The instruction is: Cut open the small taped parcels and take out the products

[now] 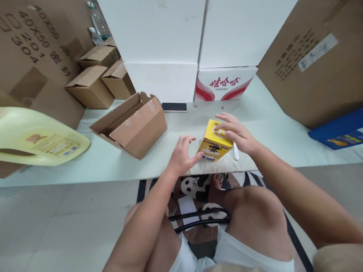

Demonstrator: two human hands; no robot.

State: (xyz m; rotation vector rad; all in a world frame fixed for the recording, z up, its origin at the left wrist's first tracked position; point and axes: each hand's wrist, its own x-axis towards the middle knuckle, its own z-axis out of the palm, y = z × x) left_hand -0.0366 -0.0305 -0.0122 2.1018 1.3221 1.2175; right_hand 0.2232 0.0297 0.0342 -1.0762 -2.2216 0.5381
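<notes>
Clearance on the table [272, 128].
Bare surface right of the yellow carton [214, 145]; open cardboard box [133, 126] blocks the left, white boxes [161, 81] wall the far edge, large brown box [314, 64] the far right.

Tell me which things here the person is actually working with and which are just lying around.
In hand: yellow box, with the left hand at its side and the right hand on its top.
Lying about: open cardboard box, phone, yellow jug, red-and-white carton, small brown boxes, white object beside the yellow box.
</notes>
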